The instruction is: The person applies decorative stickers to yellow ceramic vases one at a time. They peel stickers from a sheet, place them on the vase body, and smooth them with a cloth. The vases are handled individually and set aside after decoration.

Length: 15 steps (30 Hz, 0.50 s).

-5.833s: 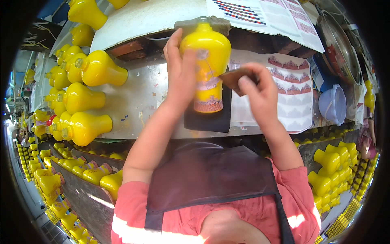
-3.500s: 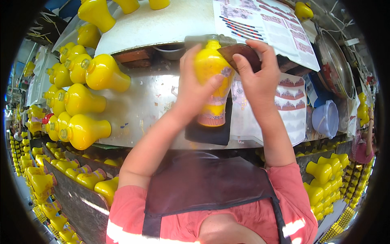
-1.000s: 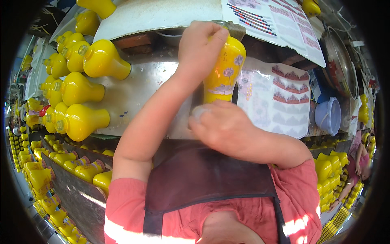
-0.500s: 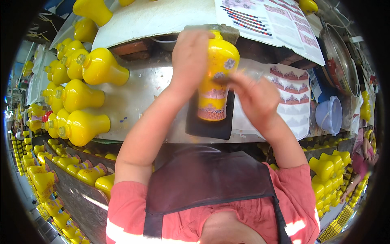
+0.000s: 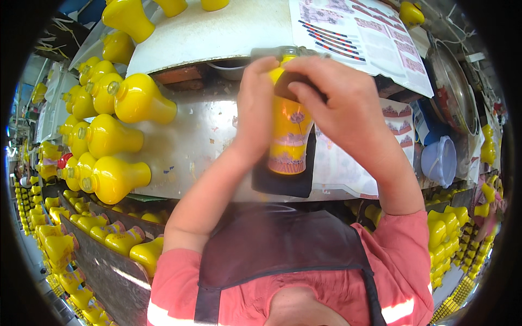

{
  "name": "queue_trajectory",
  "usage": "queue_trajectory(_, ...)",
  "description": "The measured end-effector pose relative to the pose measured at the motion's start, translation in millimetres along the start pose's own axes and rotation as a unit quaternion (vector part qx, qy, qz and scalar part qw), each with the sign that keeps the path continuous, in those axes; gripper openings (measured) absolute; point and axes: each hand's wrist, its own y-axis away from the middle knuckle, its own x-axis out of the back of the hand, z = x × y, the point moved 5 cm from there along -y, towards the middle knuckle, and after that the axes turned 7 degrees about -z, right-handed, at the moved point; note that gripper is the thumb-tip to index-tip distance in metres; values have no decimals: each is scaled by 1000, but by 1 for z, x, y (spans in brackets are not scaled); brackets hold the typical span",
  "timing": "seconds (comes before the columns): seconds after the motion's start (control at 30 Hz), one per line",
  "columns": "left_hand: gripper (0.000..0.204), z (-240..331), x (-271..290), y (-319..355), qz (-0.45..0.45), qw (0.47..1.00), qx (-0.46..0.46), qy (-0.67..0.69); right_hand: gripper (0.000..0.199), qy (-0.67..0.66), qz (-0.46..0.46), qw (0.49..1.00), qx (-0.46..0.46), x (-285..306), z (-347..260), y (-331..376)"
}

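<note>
Both hands are closed on one yellow bottle (image 5: 290,136) in the head view: my left hand (image 5: 255,117) wraps its side from the left, fingers curled round the body, while my right hand (image 5: 340,103) comes over the shoulder and neck, pressing a small dark pad (image 5: 285,87) against it. The bottle stands upright on a dark mat (image 5: 285,182) near the front edge of the metal counter (image 5: 190,146), about mid-width.

I judge the bottle a hollow moulded thing, light and fairly stiff, with a glossy skin that could slip; its printed band looks scuffable. The waist below the shoulder, where my left hand already sits, seems the safest hold, since the neck is narrow and hidden under my right hand.

Along the counter's left edge, plain yellow bottles (image 5: 138,100) lie on their sides, necks pointing left, well apart from my hands. A printed sheet (image 5: 359,35) covers the back right corner and another printed sheet (image 5: 359,168) lies just right of the mat. A pale blue tub (image 5: 439,160) sits beyond the right edge. More yellow bottles (image 5: 117,239) fill the tray at lower left. Nothing crowds the mat itself.
</note>
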Motion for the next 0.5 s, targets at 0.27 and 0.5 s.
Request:
queue_trajectory(0.27, 72, -1, 1, 6, -26, 959, -116, -257, 24, -68, -74, 988, -118, 14, 16, -31)
queue_trajectory(0.5, 74, 8, -1, -5, -35, 960, -87, -263, 24, 11, -132, 984, -117, 3, 26, -30)
